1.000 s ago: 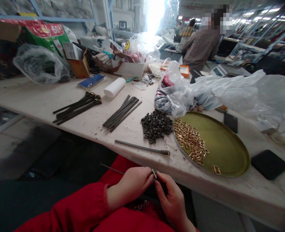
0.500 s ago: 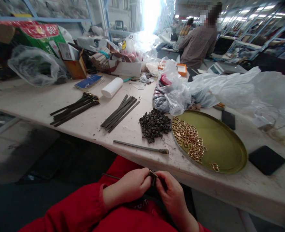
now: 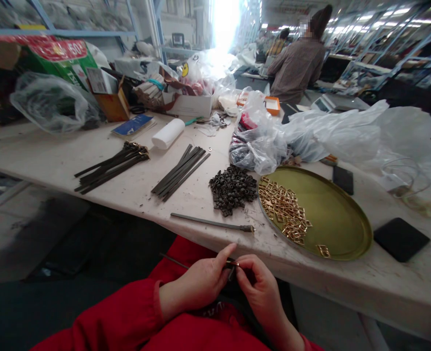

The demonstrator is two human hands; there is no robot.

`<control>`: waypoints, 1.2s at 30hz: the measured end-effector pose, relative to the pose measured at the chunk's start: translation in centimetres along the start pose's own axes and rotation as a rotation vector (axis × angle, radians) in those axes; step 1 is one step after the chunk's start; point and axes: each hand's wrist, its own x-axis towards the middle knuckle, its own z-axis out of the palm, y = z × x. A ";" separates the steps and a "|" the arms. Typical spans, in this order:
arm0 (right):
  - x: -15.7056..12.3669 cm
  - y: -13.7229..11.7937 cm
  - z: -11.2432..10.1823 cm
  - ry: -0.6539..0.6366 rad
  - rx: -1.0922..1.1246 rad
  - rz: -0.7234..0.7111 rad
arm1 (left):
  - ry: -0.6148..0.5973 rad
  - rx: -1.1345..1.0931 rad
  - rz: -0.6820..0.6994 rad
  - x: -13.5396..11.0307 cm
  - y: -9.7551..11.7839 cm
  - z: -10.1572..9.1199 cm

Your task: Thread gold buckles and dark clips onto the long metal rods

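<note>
My left hand is closed around a thin dark strap, whose tail sticks out behind the wrist; its thumb is raised. At the strap's other end, my right hand pinches a small gold buckle, partly hidden by fingers. Both hands are close together, just below the table's front edge. One finished-looking strap with a buckle end lies along that edge. Beyond it are a heap of small dark loops and a round olive tray with many gold buckles on its left side.
Bare straps lie in a bundle, with buckled straps to their left. Behind are a white roll, a blue booklet and plastic bags. A black pad rests at right. A person stands farther back.
My left thumb has lifted off the strap end and now points up. My right hand still pinches at the buckle, slightly shifted. The view has moved slightly.
</note>
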 end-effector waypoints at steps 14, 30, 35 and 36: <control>1.0 -0.8 0.8 0.052 0.720 0.427 | 0.004 -0.355 0.104 0.8 0.4 -1.2; 3.5 1.0 0.4 0.310 -0.185 -0.185 | 0.148 -0.367 -0.057 3.8 1.2 -1.2; 4.0 1.1 0.6 0.345 -0.239 -0.171 | 0.131 -0.401 -0.089 3.9 1.4 -1.5; 4.0 1.1 0.7 0.356 -0.237 -0.144 | 0.119 -0.409 -0.091 3.9 1.3 -1.7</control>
